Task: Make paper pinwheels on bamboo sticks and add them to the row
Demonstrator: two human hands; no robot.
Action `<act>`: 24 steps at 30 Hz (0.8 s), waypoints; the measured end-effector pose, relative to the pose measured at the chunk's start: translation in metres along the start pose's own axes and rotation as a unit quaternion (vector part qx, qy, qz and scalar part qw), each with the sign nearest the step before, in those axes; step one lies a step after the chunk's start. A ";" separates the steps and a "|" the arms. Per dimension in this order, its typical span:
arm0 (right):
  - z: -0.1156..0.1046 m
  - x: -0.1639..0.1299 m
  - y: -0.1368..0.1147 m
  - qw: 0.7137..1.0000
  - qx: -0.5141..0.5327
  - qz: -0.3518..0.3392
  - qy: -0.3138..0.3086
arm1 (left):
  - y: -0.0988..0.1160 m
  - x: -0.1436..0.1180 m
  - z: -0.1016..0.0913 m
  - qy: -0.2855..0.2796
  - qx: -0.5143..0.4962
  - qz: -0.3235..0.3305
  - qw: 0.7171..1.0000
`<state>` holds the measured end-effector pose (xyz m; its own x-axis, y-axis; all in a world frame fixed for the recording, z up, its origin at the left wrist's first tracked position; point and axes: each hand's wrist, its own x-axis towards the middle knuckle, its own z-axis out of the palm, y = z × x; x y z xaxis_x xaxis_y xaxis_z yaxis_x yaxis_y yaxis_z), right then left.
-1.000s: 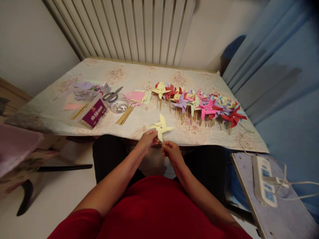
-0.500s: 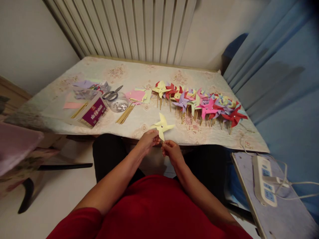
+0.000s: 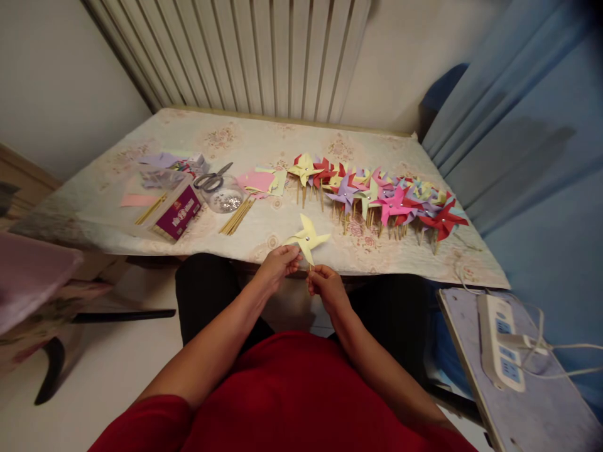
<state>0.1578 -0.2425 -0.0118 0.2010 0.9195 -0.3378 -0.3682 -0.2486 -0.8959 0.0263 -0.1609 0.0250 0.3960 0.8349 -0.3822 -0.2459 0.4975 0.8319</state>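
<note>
A pale yellow paper pinwheel (image 3: 308, 239) with a silver pin at its centre is held up over the table's front edge. My right hand (image 3: 326, 285) pinches its stick just below the blades. At the pinwheel's left side, my left hand (image 3: 281, 263) has its fingers closed at the tip of a blade. Finished pinwheels in pink, red, purple and yellow (image 3: 394, 204) stand crowded on their sticks at the right. Left of the hands lie several wooden sticks (image 3: 237, 216), and behind them a stack of coloured paper (image 3: 258, 181).
A clear tub with a purple label (image 3: 178, 215) stands at the left. Scissors (image 3: 213, 181) rest on a round container of silver pins (image 3: 228, 200). A power strip (image 3: 500, 342) with cords lies on a side stand at the lower right.
My left hand has shifted slightly left and down along the blade. The pinwheel has turned a little, while my right hand stays almost still on the stick.
</note>
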 end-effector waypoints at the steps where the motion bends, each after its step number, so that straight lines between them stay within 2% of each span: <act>1: 0.000 0.000 0.000 1.000 0.002 0.001 -0.001 | 0.000 0.000 -0.001 0.000 -0.001 0.002 1.000; 13: 0.002 -0.001 0.001 1.000 -0.002 0.006 -0.020 | 0.000 0.001 0.004 -0.025 -0.056 0.007 0.998; 24: 0.003 -0.001 0.001 0.999 -0.007 -0.003 -0.032 | 0.000 -0.002 0.003 -0.059 -0.054 0.034 0.996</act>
<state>0.1541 -0.2430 -0.0114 0.1439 0.9388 -0.3128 -0.3549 -0.2461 -0.9019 0.0282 -0.1633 0.0269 0.4750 0.8373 -0.2708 -0.3664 0.4679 0.8043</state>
